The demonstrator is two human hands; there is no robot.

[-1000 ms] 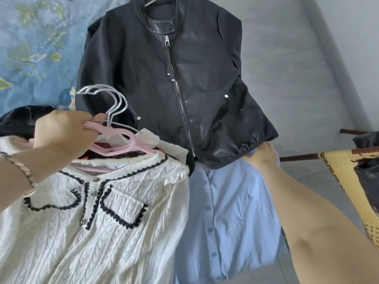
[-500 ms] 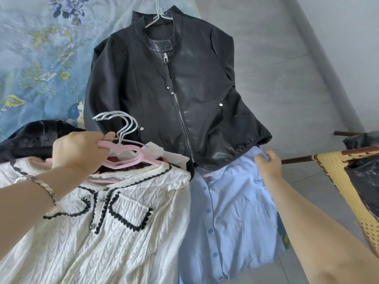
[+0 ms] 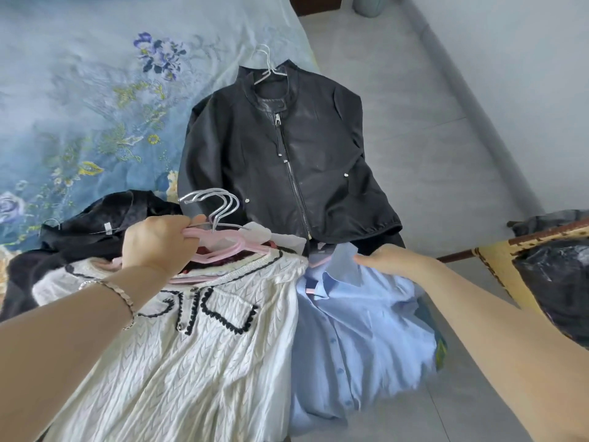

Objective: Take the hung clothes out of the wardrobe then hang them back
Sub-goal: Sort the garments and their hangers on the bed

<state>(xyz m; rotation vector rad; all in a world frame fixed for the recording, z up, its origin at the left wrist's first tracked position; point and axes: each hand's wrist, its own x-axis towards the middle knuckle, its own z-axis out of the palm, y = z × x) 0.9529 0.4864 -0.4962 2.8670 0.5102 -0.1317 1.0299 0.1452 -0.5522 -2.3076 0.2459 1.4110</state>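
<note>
Left hand: the left hand (image 3: 156, 240) is closed round a bundle of pink hangers (image 3: 223, 248), and their silver hooks (image 3: 220, 202) are seen standing up past the fingers; a bracelet (image 3: 118, 295) is worn on the wrist.
White cardigan: a white knitted cardigan (image 3: 197, 362) with black trim is hung on the gripped hangers and spread out towards the camera.
Blue shirt: a light blue shirt (image 3: 360, 339) is laid just beside the cardigan, on its right, with a pink hanger seen inside the collar.
Right hand: the right hand (image 3: 392, 260) is stretched out to the shirt's collar, with the fingertips touching the cloth (whether the collar is pinched cannot be told).
Black jacket: a zipped black jacket (image 3: 287, 161) is laid flat beyond both garments at the bed's right edge, and a white hanger (image 3: 267, 67) is seen at its neck.
Dark garment: a black garment (image 3: 105, 224) is heaped to the left of the gripping hand.
Bed: the bed is covered by a blue floral sheet (image 3: 79, 90).
Right edge: a yellow woven frame (image 3: 497, 269) with a black bag (image 3: 557, 275) is seen on the grey floor (image 3: 430, 138).
</note>
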